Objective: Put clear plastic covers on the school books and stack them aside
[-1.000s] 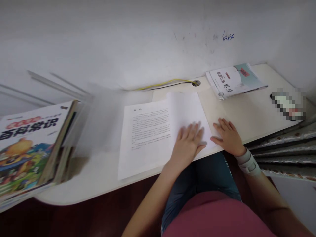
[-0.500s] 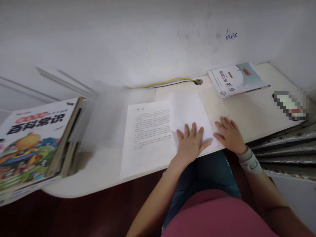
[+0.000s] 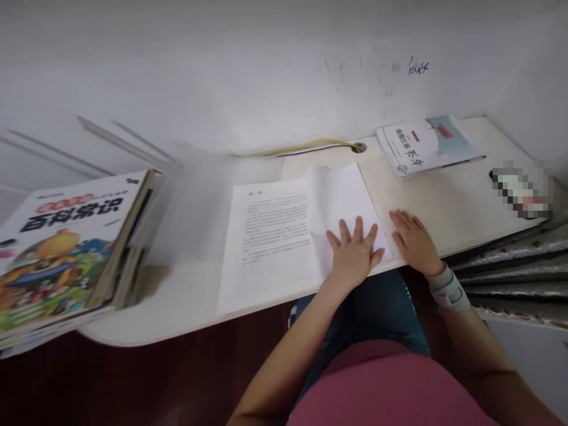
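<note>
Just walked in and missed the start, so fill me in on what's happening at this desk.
A person sits at a white desk with both hands flat. The left hand presses on the folded-over flap of a printed sheet of paper; the right hand rests on the desk beside the sheet's right edge. A stack of picture books lies at the left end, a workbook at the far right.

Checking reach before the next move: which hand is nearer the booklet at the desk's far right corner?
Right. The right hand lies flat on the desk just right of the folded paper, below the booklet. The left hand presses the paper, farther away.
</note>
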The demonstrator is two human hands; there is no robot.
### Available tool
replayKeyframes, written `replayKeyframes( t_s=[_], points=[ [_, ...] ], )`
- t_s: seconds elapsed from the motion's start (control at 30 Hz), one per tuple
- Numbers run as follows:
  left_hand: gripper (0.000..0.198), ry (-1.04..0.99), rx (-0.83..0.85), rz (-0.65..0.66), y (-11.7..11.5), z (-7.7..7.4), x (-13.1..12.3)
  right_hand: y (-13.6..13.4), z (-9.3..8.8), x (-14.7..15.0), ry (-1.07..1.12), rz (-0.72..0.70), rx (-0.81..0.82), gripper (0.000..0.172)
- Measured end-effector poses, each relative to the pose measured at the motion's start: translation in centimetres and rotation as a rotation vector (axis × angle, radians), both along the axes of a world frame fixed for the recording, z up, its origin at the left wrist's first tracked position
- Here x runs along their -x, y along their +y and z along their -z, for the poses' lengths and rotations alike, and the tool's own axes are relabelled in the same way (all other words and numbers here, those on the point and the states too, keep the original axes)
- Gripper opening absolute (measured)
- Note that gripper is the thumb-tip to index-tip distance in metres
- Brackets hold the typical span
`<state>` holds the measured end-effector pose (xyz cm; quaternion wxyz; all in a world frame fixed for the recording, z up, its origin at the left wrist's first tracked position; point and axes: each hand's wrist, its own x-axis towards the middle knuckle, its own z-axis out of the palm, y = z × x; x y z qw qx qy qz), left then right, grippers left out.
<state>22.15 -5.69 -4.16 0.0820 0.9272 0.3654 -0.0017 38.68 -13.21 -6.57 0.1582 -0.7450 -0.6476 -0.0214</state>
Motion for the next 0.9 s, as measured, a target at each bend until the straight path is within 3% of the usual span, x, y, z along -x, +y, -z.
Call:
replayKeyframes(
  t_s=[0.4,0.63,0.9],
  points=[
    [0.074,0.039,0.049,0.015,-0.3,-0.4,-1.1,-0.3,-0.5,-0.2,0.157,-0.038,-0.107,0.055],
    [0.073,0.013,-0.012,0.023,-0.7,0.4,-1.5,-0.2,-0.4,0.4,-0.003,0.029,-0.076,0.051],
    [0.072,0.009,-0.102,0.052,-1.1,1.1,-1.2,-1.3,0.0,-0.6,-0.19,-0.008,0.045,0.063]
  ],
)
